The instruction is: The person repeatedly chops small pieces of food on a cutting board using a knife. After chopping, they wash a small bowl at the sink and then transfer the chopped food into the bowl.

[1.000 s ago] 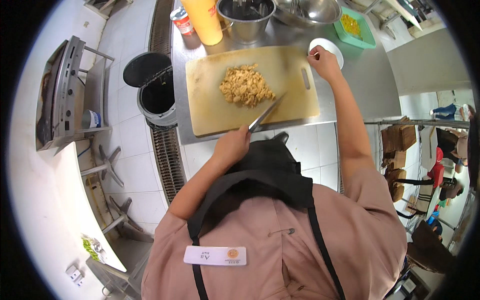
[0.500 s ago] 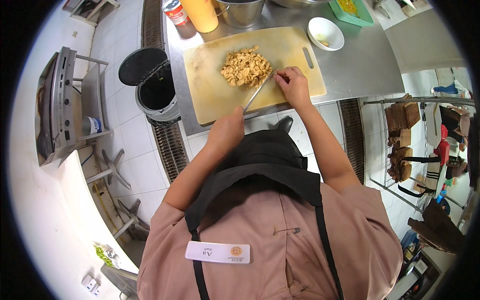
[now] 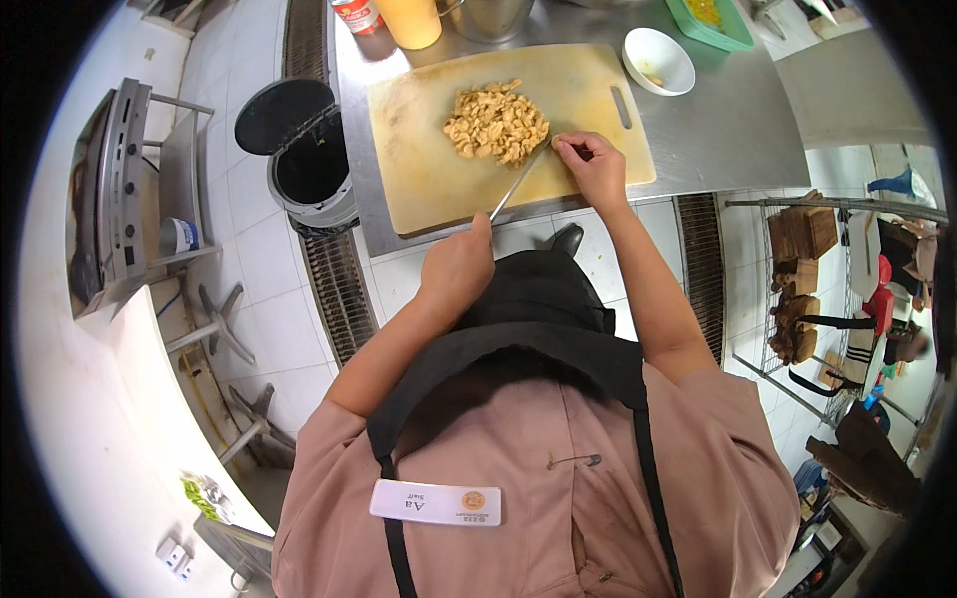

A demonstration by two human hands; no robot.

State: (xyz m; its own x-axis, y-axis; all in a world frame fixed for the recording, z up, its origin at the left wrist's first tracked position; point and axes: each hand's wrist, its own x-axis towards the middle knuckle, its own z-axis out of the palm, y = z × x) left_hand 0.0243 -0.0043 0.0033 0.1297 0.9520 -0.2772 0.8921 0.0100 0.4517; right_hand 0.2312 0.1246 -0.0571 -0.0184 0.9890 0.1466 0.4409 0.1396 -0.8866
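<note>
My left hand (image 3: 459,264) is closed around the handle of a knife (image 3: 516,185), whose thin blade slants up and right across the near edge of the cutting board (image 3: 419,189). Close to the blade's far end, the thumb and fingers of my right hand (image 3: 598,171) pinch a small pale-brown food piece (image 3: 558,145), partly hidden by the fingertips. A heap of light-brown sliced food (image 3: 493,122) lies on the board, just left of the blade's tip. Beyond the board's right corner stands a white bowl (image 3: 658,50) with a little food inside.
Along the back of the steel table (image 3: 713,149) are a red-and-white can (image 3: 357,14), an orange-yellow container (image 3: 410,22), a metal pot (image 3: 490,18) and a green tub (image 3: 733,38). An open-lidded bin (image 3: 314,194) stands left of the table, a wire rack (image 3: 797,289) to the right.
The knife and both hands have shifted slightly, with the right fingers now a little farther from the heap. The whole view has moved a bit, so the tabletop sits higher.
</note>
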